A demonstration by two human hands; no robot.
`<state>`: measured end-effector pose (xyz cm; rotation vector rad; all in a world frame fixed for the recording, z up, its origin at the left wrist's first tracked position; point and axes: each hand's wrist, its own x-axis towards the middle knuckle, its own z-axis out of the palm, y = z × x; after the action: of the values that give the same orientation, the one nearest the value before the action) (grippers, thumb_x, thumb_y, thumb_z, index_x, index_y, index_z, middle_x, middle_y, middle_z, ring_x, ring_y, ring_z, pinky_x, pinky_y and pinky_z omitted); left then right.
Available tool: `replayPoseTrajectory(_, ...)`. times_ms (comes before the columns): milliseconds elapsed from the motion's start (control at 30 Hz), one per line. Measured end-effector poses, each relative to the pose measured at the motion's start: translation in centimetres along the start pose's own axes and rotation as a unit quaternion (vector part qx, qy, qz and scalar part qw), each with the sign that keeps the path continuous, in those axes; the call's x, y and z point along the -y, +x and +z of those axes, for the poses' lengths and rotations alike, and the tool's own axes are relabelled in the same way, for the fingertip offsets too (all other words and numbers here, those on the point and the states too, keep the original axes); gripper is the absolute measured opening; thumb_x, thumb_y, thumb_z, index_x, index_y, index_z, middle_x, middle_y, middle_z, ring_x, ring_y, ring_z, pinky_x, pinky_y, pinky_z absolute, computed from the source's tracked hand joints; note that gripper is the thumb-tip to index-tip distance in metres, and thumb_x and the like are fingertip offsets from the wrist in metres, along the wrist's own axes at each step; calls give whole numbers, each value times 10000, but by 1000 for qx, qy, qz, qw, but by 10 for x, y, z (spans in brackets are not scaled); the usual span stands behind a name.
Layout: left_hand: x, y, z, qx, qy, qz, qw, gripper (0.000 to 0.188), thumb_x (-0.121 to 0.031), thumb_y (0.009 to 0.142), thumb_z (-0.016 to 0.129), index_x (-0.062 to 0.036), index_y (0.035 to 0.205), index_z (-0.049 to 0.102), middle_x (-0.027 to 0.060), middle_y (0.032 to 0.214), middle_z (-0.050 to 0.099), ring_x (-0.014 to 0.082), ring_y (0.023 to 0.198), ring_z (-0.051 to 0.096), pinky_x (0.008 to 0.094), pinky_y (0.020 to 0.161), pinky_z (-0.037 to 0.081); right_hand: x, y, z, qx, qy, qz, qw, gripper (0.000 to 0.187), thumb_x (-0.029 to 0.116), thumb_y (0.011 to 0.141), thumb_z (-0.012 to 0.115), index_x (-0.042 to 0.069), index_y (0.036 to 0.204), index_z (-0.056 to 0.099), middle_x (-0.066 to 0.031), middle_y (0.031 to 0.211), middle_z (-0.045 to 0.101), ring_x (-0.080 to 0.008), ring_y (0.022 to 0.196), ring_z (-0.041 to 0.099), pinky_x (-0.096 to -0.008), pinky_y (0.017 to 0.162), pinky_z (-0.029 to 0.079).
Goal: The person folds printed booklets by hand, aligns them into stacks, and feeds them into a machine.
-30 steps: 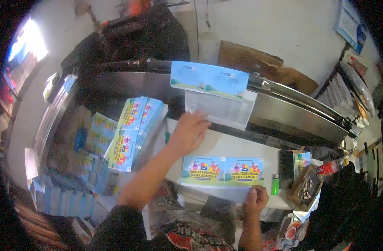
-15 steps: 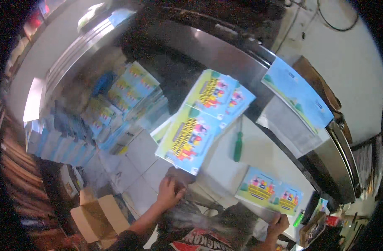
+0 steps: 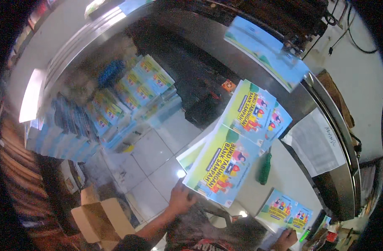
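Observation:
A stack of printed blue-and-yellow cover sheets (image 3: 225, 163) lies askew on the white tabletop in front of me. At its near left corner is my left hand (image 3: 183, 200), fingers bent against the lower edge; whether they grip the sheets is hidden. Farther right, a smaller printed sheet or booklet (image 3: 285, 211) with the same pattern lies flat on the table. My right hand (image 3: 286, 239) rests at its near edge with the fingers curled in; anything inside them is hidden. A green-handled screwdriver (image 3: 264, 169) lies between the two printed piles.
Tall stacks of printed sheets (image 3: 135, 90) and bundled booklets (image 3: 61, 142) stand on the left. An open cardboard box (image 3: 101, 221) sits near left. Blue sheets (image 3: 266, 52) lie on the dark machine at the far side, with a grey-white paper (image 3: 316, 142) nearer. A green lighter-like object (image 3: 304, 235) is by my right hand.
The view has shifted, so the table's things appear farther right. The blue sheets on the machine have moved away from the grey-white paper, far and left. Both hands stay near the printed sheets.

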<state>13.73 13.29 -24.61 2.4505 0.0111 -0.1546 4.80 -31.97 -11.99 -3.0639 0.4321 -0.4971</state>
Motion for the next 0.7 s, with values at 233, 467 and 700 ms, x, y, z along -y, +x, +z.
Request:
replayPoseTrajectory(233,-18,7,-18,-14,-80,-17,997,617,-243,664,665,-69,1232,498,205,1290,421,377,1181,430,452,975,393,-2,2,0,-12,28,-6,1000,298,269,866,506,67,664,590,-139,619,556,-322,523,521,-416,493,417)
replayPoseTrajectory(467,-8,9,-16,-38,-90,-52,994,556,-255,714,656,-62,1215,512,190,1236,498,369,1152,469,450,973,389,18,13,-14,-7,19,-23,1000,296,237,869,522,72,627,561,-133,584,535,-328,492,498,-423,471,404)
replayPoseTrajectory(700,74,165,-164,-400,-129,-42,906,304,-153,898,532,42,1131,529,187,1063,590,269,973,577,362,866,432,-11,5,9,-5,-23,-55,998,317,252,880,539,100,602,548,-86,533,517,-264,457,487,-392,429,383)
